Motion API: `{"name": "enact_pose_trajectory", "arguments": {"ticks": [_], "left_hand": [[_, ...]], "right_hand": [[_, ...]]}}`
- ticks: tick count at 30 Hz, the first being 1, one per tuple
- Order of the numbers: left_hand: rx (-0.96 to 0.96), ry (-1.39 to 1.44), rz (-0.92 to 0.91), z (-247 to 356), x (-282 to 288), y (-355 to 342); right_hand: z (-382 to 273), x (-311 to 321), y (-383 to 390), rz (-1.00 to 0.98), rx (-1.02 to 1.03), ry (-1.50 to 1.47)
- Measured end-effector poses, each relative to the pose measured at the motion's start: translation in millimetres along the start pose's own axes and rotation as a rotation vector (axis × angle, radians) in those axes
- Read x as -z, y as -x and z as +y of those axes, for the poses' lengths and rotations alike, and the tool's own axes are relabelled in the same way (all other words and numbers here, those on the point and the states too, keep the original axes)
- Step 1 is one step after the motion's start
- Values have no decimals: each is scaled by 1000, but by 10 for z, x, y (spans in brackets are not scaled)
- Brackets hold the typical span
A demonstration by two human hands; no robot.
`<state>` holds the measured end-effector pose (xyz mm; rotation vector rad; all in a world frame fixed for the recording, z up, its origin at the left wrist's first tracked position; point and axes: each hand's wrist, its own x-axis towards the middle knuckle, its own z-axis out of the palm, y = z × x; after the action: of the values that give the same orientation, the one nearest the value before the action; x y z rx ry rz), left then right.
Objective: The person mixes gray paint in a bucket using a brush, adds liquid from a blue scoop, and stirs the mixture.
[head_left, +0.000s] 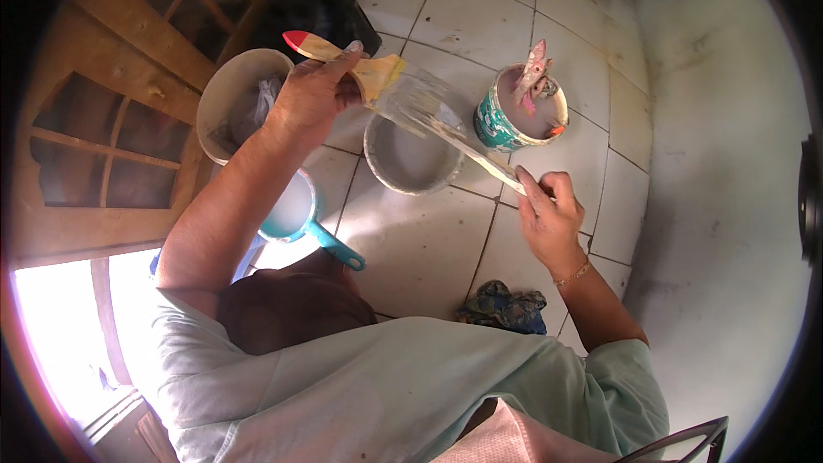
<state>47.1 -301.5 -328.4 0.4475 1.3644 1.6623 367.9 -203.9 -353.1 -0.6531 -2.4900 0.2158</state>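
My left hand [313, 94] is closed around a wide paintbrush [375, 79] with a red-tipped, yellowish wooden handle. Its bristles point down and to the right, streaked with pale paint. In my right hand [553, 216], the fingers pinch the end of a narrow pale stick-like tool [487, 161]. The stick's far end runs up to the bristles and appears to touch them; its exact kind is unclear. Below the bristles stands a round bucket [369, 154] of greyish liquid.
A green-and-white bucket [490, 124] holds paint-smeared tools [532, 73]. At left stand a cream bucket [208, 107] and a turquoise-handled dipper [340, 246] with pale liquid. A dark crumpled rag [506, 306] lies on the tiles. A wooden door [56, 171] and wall [711, 206] flank the floor.
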Motion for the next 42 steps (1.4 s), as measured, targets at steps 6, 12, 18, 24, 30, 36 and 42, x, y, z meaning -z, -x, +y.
{"name": "enact_pose_trajectory", "arguments": {"ticks": [6, 12, 18, 24, 30, 36, 42], "left_hand": [[-11, -13, 47, -7, 51, -20], [-40, -27, 14, 74, -85, 8], [-81, -70, 24, 96, 64, 11], [-63, -28, -57, 115, -78, 61], [-71, 38, -121, 81, -69, 43], [-82, -18, -102, 45, 53, -55], [-115, -53, -8, 35, 125, -103]], "right_hand": [[192, 185, 32, 79, -95, -147], [34, 47, -10, 46, -6, -30], [266, 199, 17, 25, -146, -348], [58, 198, -224, -623, -768, -1391], [325, 153, 40, -674, -819, -1348], [228, 141, -193, -656, -656, -1184], [493, 226, -212, -679, -603, -780]]}}
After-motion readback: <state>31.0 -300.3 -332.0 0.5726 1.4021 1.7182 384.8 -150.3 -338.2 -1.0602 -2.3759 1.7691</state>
